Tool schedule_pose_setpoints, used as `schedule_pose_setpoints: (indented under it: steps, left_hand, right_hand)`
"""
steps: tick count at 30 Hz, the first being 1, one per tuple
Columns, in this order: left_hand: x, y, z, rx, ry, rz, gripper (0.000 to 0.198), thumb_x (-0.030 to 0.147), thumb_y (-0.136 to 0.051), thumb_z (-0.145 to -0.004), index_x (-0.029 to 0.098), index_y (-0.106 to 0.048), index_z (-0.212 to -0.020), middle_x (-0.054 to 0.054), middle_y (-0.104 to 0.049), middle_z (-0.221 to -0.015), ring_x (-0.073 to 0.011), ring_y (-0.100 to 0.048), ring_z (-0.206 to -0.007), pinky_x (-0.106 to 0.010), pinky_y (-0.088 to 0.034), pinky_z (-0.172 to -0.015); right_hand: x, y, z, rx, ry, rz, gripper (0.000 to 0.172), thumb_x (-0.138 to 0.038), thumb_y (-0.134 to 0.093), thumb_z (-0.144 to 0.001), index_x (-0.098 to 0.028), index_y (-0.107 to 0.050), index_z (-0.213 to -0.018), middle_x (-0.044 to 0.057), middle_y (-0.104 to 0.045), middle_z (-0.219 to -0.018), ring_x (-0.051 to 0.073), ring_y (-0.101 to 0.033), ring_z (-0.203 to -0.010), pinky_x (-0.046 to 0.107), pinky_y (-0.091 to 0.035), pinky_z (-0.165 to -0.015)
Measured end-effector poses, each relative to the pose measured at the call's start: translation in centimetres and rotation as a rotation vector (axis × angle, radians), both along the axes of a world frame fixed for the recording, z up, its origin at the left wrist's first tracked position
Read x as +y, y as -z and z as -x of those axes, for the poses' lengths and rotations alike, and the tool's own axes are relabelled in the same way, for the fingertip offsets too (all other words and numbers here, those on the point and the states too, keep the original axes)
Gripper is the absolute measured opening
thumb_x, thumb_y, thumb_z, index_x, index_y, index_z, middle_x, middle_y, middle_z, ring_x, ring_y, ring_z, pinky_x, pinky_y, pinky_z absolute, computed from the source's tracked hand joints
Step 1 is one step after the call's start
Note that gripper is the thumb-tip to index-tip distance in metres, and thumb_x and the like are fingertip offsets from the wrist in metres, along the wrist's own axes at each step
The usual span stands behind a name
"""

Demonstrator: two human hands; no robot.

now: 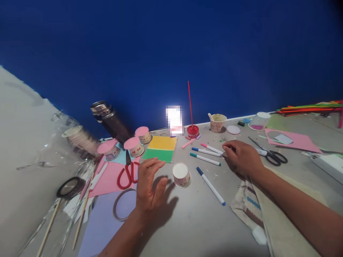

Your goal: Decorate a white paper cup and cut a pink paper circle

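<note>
My left hand (151, 184) hovers open, fingers and thumb apart, just left of a small paper cup (180, 175) that stands upside down. Curled over the table on the other side is my right hand (242, 157), its fingertips bent together; whatever they hold, if anything, is hidden. Beside these fingertips lie the ends of a pink marker (211, 148) and a blue marker (206, 152), with a green marker (205, 159) just below. Closer to me rests a capped blue marker (211, 186), apart from both hands.
Left are red-handled scissors (124, 178), pink-topped cups (134, 146), a tape roll (70, 187), stacked cups (80, 139) and a dark flask (112, 123). A red stick stands in a red pot (193, 131) at the back. Black scissors (276, 157) and cloth (248, 203) lie right.
</note>
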State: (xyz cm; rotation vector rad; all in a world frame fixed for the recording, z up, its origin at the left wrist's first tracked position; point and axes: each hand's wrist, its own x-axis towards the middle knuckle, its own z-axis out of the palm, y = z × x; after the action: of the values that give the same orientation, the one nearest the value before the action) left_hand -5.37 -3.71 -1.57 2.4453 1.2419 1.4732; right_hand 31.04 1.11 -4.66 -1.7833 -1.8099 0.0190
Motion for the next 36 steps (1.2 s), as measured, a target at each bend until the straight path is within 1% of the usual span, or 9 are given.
schedule_pose_setpoints:
  steps: [9, 15, 19, 22, 24, 26, 29, 33, 36]
  left_hand:
    - [0.5, 0.0, 0.1, -0.062, -0.029, 0.002, 0.026, 0.030, -0.054, -0.109, 0.023, -0.065, -0.132, -0.010, -0.064, -0.126, -0.0260, -0.061, -0.123, -0.044, -0.053, -0.106]
    - [0.8, 0.3, -0.6, -0.101, -0.064, 0.057, 0.022, 0.025, -0.054, -0.107, 0.022, -0.066, -0.125, -0.008, -0.068, -0.117, -0.0228, -0.066, -0.113, -0.040, -0.056, -0.100]
    - [0.3, -2.9, 0.7, 0.144, -0.079, 0.250, 0.026, 0.028, -0.060, -0.102, 0.020, -0.066, -0.127, -0.012, -0.071, -0.123, -0.0273, -0.066, -0.121, -0.045, -0.055, -0.106]
    - [-1.3, -6.6, 3.7, 0.426, -0.068, 0.555, 0.038, 0.042, -0.063, -0.101, 0.025, -0.066, -0.135, -0.012, -0.067, -0.140, -0.0325, -0.063, -0.131, -0.051, -0.053, -0.111]
    - [-2.6, -7.8, 6.1, 0.533, -0.102, 0.675, 0.055, 0.047, -0.066, -0.097, 0.026, -0.058, -0.148, -0.013, -0.062, -0.151, -0.0355, -0.058, -0.140, -0.053, -0.051, -0.114]
    - [-3.9, -7.4, 8.5, 0.582, -0.208, 0.750, 0.068, 0.047, -0.069, -0.093, 0.026, -0.051, -0.154, -0.014, -0.056, -0.158, -0.0376, -0.053, -0.145, -0.055, -0.049, -0.116]
    - [-5.3, -4.8, 11.0, 0.605, -0.388, 0.827, 0.076, 0.048, -0.074, -0.085, 0.020, -0.052, -0.152, -0.019, -0.057, -0.156, -0.0422, -0.054, -0.144, -0.059, -0.049, -0.115]
    - [-6.1, -1.5, 12.1, 0.552, -0.398, 0.810, 0.071, 0.048, -0.068, -0.092, 0.021, -0.048, -0.154, -0.018, -0.059, -0.157, -0.0390, -0.057, -0.143, -0.057, -0.049, -0.116]
    - [-6.1, -0.6, 11.9, 0.524, -0.429, 0.782, 0.070, 0.044, -0.067, -0.092, 0.019, -0.047, -0.154, -0.018, -0.061, -0.157, -0.0386, -0.058, -0.145, -0.056, -0.049, -0.117]
  right_hand:
    - [0.0, -0.2, 0.3, -0.245, -0.050, 0.268, 0.024, -0.031, -0.058, -0.101, -0.022, -0.079, -0.100, 0.011, -0.079, -0.105, 0.031, -0.069, -0.109, 0.036, -0.050, -0.083]
    - [0.0, 0.6, -0.1, -0.255, -0.063, 0.197, 0.028, -0.034, -0.056, -0.100, -0.020, -0.079, -0.108, 0.015, -0.079, -0.109, 0.035, -0.069, -0.111, 0.042, -0.053, -0.087]
    - [0.1, 1.2, -0.6, -0.205, -0.095, 0.081, 0.029, -0.035, -0.055, -0.099, -0.019, -0.078, -0.106, 0.018, -0.078, -0.108, 0.039, -0.070, -0.112, 0.049, -0.056, -0.093]
    - [0.1, 0.9, -0.8, -0.189, -0.133, 0.076, 0.028, -0.035, -0.052, -0.100, -0.020, -0.076, -0.102, 0.020, -0.078, -0.106, 0.042, -0.070, -0.109, 0.054, -0.056, -0.094]
    - [0.1, 0.6, -0.8, -0.176, -0.143, 0.091, 0.029, -0.036, -0.050, -0.101, -0.021, -0.075, -0.101, 0.021, -0.078, -0.106, 0.043, -0.070, -0.109, 0.055, -0.055, -0.095]
    - [0.1, 0.5, -0.7, -0.158, -0.139, 0.099, 0.029, -0.037, -0.050, -0.100, -0.022, -0.075, -0.100, 0.020, -0.078, -0.106, 0.042, -0.070, -0.108, 0.055, -0.055, -0.095]
    - [0.1, 0.5, -0.6, -0.140, -0.126, 0.101, 0.028, -0.036, -0.052, -0.098, -0.022, -0.075, -0.101, 0.018, -0.078, -0.108, 0.041, -0.070, -0.110, 0.053, -0.055, -0.097]
    - [0.2, 0.6, -0.4, -0.155, -0.146, 0.138, 0.027, -0.034, -0.053, -0.100, -0.020, -0.076, -0.102, 0.017, -0.078, -0.107, 0.038, -0.069, -0.110, 0.049, -0.054, -0.098]
    - [0.2, 0.8, -0.4, -0.172, -0.145, 0.144, 0.026, -0.032, -0.053, -0.101, -0.021, -0.076, -0.101, 0.017, -0.079, -0.106, 0.038, -0.069, -0.109, 0.049, -0.053, -0.097]
